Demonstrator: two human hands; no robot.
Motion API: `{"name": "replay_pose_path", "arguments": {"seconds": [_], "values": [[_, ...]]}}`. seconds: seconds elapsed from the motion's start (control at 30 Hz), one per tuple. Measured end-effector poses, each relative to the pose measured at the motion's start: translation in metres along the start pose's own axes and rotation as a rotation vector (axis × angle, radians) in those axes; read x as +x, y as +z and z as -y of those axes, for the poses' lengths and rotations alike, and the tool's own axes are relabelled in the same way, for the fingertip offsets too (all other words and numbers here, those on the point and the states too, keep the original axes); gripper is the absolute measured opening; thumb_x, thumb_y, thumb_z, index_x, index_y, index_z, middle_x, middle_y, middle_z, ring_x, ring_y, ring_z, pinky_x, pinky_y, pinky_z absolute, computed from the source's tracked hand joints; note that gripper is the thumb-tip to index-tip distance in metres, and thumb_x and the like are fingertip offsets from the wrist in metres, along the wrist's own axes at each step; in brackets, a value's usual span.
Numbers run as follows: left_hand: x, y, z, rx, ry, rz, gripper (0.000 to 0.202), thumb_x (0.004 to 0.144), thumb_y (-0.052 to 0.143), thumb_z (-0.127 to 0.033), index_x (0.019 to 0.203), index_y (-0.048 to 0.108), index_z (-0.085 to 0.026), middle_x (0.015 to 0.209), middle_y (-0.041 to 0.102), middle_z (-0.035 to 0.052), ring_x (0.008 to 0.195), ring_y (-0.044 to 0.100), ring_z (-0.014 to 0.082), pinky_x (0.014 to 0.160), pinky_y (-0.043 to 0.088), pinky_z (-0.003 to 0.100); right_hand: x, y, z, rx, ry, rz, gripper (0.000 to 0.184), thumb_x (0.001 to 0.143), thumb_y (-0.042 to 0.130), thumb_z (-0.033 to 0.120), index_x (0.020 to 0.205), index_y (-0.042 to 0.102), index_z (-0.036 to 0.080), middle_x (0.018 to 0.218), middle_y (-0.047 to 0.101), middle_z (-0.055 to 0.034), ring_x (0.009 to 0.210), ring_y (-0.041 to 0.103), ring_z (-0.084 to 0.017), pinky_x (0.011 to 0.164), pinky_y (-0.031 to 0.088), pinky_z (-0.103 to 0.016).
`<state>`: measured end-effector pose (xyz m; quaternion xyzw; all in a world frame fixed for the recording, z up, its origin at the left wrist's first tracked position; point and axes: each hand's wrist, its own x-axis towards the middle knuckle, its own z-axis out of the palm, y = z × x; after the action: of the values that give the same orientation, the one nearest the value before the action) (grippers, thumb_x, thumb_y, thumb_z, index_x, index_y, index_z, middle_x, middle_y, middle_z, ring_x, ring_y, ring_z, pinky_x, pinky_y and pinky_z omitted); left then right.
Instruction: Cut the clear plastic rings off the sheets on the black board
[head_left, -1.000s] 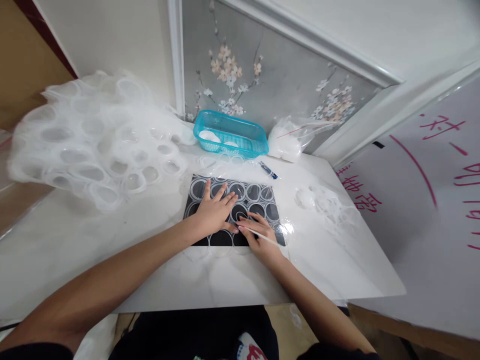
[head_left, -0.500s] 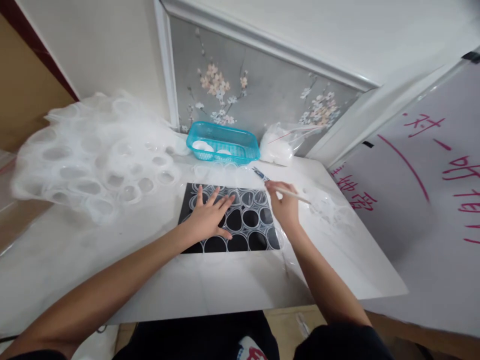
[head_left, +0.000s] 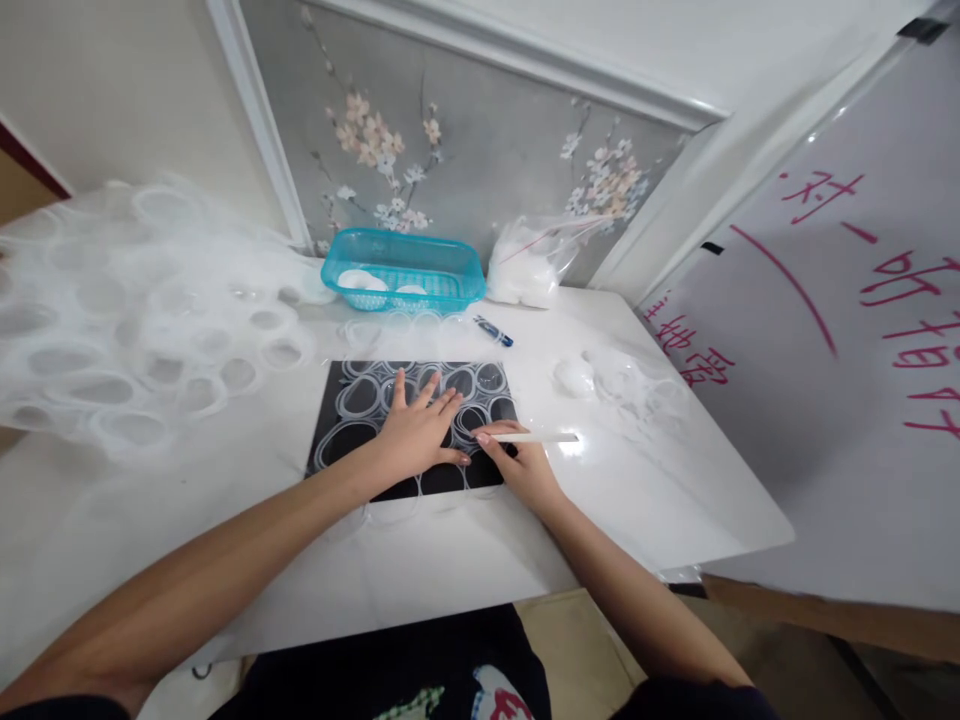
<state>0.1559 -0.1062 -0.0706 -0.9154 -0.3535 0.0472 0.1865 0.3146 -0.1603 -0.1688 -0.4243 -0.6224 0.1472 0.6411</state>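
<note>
Fingers (head_left: 430, 388) of the left hand (head_left: 416, 440) were spread wide, palm down, on clear ringed film (head_left: 459, 382); right hand (head_left: 525, 465) fingers were pinched narrow around one pale stick (head_left: 544, 437), its tip at a ring just right of the left fingers, contact unclear. Film lay directly under the left fingers, over one black sheet (head_left: 328, 395) reaching out both sides of them. Rings overlapped and were partly covered; couldn't count. Past the fingertips: one blue marker (head_left: 493, 331), then one blue basket (head_left: 405, 250) holding at least two white round pieces (head_left: 364, 285), and one clear bag (head_left: 525, 270) of white stuff just right of it. Right of the right fingers: one loose bunch of clear scraps (head_left: 645, 390), number unclear, then one whiteboard (head_left: 787, 480). Well left of the left fingers: one big heap of holed film (head_left: 150, 310), layers uncountable. Farthest beyond the fingers: one flowered panel (head_left: 465, 180).
</note>
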Motion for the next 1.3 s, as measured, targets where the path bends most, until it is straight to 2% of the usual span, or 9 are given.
{"name": "replay_pose_path", "arguments": {"seconds": [0.43,0.67,0.77,0.83,0.87,1.0,1.07,1.17,1.3], "values": [[0.006,-0.006,-0.001,0.037,-0.027,0.069,0.095,0.078,0.056,-0.07,0.15,0.027,-0.015,0.154,0.027,0.0136,0.146,0.005,0.0378,0.1,-0.023,0.071,0.002,0.0,-0.003,-0.099,-0.007,0.014,0.021,0.091,0.058,0.035,0.093,0.076,0.025,0.093,0.076,-0.005,0.098,0.065,-0.026,0.09,0.051,-0.044],[0.008,-0.01,-0.007,0.064,-0.035,0.083,0.096,0.078,0.059,-0.067,0.149,0.028,-0.012,0.153,0.029,0.0183,0.146,0.005,0.0366,0.102,-0.022,0.07,-0.015,0.011,-0.009,-0.499,-0.394,0.115,0.021,0.093,0.054,0.02,0.102,0.072,0.027,0.108,0.074,-0.0045,0.116,0.059,-0.025,0.105,0.041,-0.046],[0.009,-0.013,-0.01,0.077,-0.027,0.092,0.096,0.077,0.062,-0.065,0.149,0.028,-0.01,0.152,0.031,0.0215,0.146,0.006,0.0359,0.104,-0.02,0.069,0.004,0.006,-0.007,-0.582,-0.404,0.146,0.023,0.088,0.059,0.015,0.102,0.072,0.027,0.105,0.075,-0.0044,0.116,0.057,-0.027,0.107,0.036,-0.047],[0.01,-0.015,-0.011,0.088,-0.014,0.098,0.102,0.075,0.063,-0.066,0.149,0.026,-0.009,0.15,0.033,0.0234,0.146,0.006,0.0365,0.105,-0.017,0.069,0.036,-0.01,-0.008,-0.5,-0.297,0.035,0.02,0.083,0.063,0.014,0.095,0.073,0.026,0.096,0.076,-0.0039,0.111,0.059,-0.027,0.106,0.036,-0.047],[0.01,-0.016,-0.011,0.093,-0.008,0.101,0.105,0.073,0.064,-0.067,0.15,0.024,-0.008,0.15,0.034,0.0239,0.146,0.006,0.0368,0.106,-0.015,0.069,0.055,-0.021,-0.01,-0.424,-0.18,-0.113,0.017,0.082,0.063,0.015,0.089,0.075,0.025,0.091,0.077,-0.0037,0.105,0.062,-0.027,0.104,0.037,-0.045],[0.01,-0.022,-0.01,0.111,0.002,0.093,0.111,0.071,0.066,-0.067,0.152,0.017,-0.009,0.149,0.036,0.0226,0.146,0.007,0.0383,0.106,-0.012,0.071,0.105,-0.067,-0.016,-0.341,-0.044,-0.451,0.04,0.097,0.032,0.024,0.104,0.07,0.015,0.111,0.071,-0.0147,0.114,0.057,-0.029,0.103,0.035,-0.053],[0.009,-0.024,-0.01,0.108,0.006,0.074,0.112,0.07,0.068,-0.065,0.153,0.014,-0.013,0.151,0.034,0.0201,0.145,0.006,0.0396,0.106,-0.01,0.072,0.097,-0.072,-0.017,-0.282,-0.048,-0.435,0.037,0.095,0.036,0.028,0.099,0.072,0.017,0.11,0.072,-0.0126,0.111,0.06,-0.028,0.101,0.04,-0.05],[0.013,-0.025,-0.015,0.082,0.027,0.037,0.105,0.075,0.063,-0.065,0.153,0.013,-0.017,0.155,0.026,0.0146,0.146,0.004,0.0394,0.107,-0.004,0.072,0.052,-0.057,-0.017,-0.19,-0.053,-0.264,0.024,0.087,0.053,0.031,0.081,0.074,0.022,0.092,0.077,-0.0063,0.093,0.07,-0.025,0.088,0.053,-0.041],[0.028,-0.021,-0.031,0.048,0.073,0.017,0.088,0.085,0.052,-0.063,0.151,0.022,-0.014,0.155,0.027,0.0133,0.147,0.007,0.0317,0.114,-0.001,0.062,0.003,-0.035,-0.018,-0.106,0.027,-0.173,0.023,0.087,0.058,0.036,0.085,0.075,0.021,0.087,0.077,-0.0074,0.083,0.072,-0.025,0.076,0.058,-0.036]]}}
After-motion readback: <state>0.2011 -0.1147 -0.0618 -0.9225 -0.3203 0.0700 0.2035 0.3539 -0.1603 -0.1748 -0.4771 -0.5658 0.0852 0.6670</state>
